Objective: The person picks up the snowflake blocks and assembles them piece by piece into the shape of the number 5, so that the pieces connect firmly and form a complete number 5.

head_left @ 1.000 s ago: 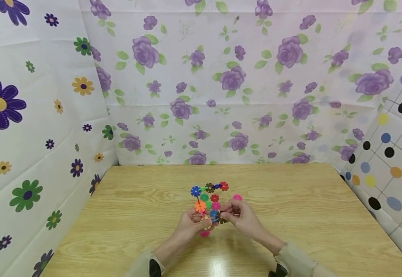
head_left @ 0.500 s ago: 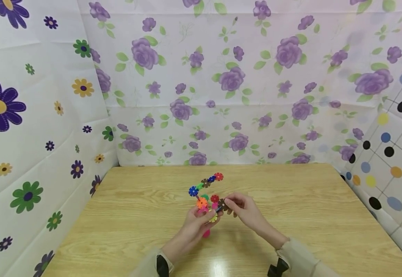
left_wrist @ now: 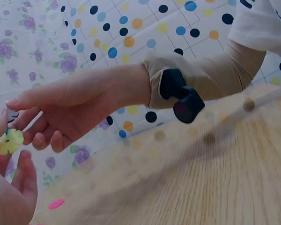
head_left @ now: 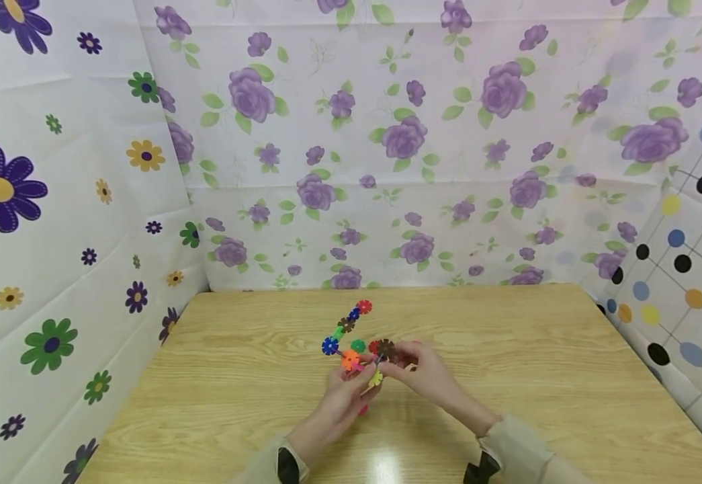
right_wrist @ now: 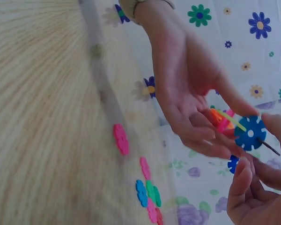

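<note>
My left hand holds a chain of slotted plastic snowflake discs near its yellow disc. From there the chain runs through an orange disc and a blue disc to a red end disc. My right hand pinches the brown disc at the near end of the chain. In the right wrist view that brown disc stands edge-on in a slot of a lighter blue disc, with the thumbs of both hands close by. Fingers hide part of the joined discs.
Loose discs lie on the wooden table: a green one, a red one behind the hands, and a pink one nearer me. The right wrist view shows another blue disc among them. Patterned cloth surrounds the table.
The chain has turned, its red end swinging left and away from me. The right hand has kept hold of the brown disc, which has moved up slightly, away from me.
</note>
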`<action>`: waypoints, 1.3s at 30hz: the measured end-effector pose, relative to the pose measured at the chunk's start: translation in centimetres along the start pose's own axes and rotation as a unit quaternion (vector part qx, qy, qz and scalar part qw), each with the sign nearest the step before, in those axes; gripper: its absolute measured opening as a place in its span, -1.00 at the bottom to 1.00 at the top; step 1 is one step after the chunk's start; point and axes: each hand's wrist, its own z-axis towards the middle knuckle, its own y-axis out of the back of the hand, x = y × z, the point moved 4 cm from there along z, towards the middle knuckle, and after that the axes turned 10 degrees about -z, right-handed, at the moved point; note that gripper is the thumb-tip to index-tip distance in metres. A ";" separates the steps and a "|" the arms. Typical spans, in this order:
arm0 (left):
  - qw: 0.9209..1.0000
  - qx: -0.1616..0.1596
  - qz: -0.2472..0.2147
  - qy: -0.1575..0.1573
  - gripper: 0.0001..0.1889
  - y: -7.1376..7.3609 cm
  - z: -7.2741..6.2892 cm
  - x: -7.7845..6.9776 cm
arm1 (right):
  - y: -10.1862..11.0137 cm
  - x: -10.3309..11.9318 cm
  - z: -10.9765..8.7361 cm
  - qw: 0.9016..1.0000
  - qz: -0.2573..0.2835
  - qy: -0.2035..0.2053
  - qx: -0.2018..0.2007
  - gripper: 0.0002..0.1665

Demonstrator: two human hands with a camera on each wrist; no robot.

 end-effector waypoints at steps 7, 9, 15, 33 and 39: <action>0.998 -0.032 -0.018 -0.044 -0.86 -0.7 0.3 0.0 | -0.9 0.7 -0.3 0.999 0.044 -0.007 -0.028 -0.70; 0.998 -0.035 -0.024 -0.054 -0.87 -1.0 0.4 0.0 | -1.0 1.1 -0.3 0.999 0.043 0.007 -0.025 -0.76; 0.997 -0.025 -0.049 -0.058 -0.77 -1.5 0.4 0.0 | -0.7 1.8 0.0 0.998 0.024 0.033 -0.051 -0.82; 0.910 0.180 0.365 0.076 -0.66 -2.4 -4.7 -5.2 | 3.9 2.7 0.2 0.991 -0.077 0.095 -0.046 -0.83; 0.918 0.100 0.373 -0.090 -0.72 -4.2 -3.6 -8.1 | 4.9 3.2 0.0 0.986 -0.103 0.126 -0.024 -0.80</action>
